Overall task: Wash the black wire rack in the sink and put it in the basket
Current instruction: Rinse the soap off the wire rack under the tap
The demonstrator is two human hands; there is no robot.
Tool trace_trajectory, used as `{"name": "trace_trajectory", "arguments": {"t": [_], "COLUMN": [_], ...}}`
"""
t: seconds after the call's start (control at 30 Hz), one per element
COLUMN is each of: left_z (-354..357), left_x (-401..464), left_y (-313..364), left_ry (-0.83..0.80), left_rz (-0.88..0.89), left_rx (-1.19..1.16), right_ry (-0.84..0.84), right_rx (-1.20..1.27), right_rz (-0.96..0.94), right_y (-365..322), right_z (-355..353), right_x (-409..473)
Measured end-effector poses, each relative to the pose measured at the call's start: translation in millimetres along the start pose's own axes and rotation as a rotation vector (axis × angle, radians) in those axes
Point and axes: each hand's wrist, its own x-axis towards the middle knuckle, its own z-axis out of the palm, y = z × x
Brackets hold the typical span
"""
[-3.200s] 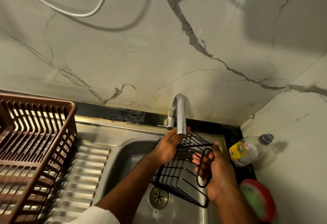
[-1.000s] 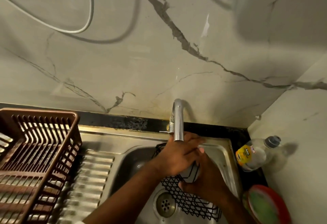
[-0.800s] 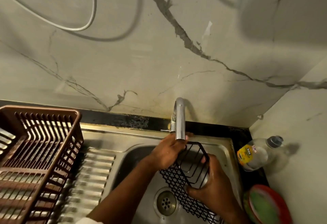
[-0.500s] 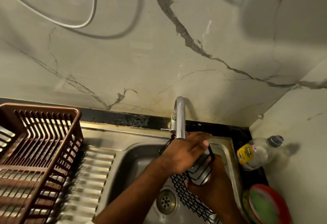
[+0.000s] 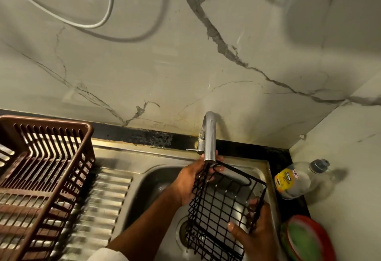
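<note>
Hands on the black wire rack (image 5: pixel 221 215), both of them: left hand (image 5: pixel 192 181) grips its upper left edge right under the faucet (image 5: pixel 209 137), right hand (image 5: pixel 254 238) clutches the lower right side. Rack hangs tilted over the sink (image 5: pixel 156 180). Brown basket (image 5: pixel 44 176) sits well apart, on the left drainboard.

One black wire rack (image 5: pixel 221 209), one brown basket (image 5: pixel 41 178), one tap (image 5: pixel 209 137), one bottle (image 5: pixel 299 178), two hands, perhaps one red-rimmed dish (image 5: pixel 305 238)
</note>
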Motion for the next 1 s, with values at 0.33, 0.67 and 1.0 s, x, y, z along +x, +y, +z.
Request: {"name": "trace_trajectory", "arguments": {"t": [0.33,0.67,1.0], "left_z": [11,32,-43], "left_x": [16,23,-7], "left_y": [37,47,1], "left_ry": [-0.089,-0.303,-0.206], "left_rz": [-0.039,0.101,-0.002], "left_rx": [0.358,0.399,0.417], "right_ry": [0.107,0.203,0.346], "right_rx": [0.323,0.611,0.768], "right_rz": [0.127,0.213,0.351], "right_y": [-7,-4,-20], "right_z": [8,8,-6], "right_x": [21,23,34]}}
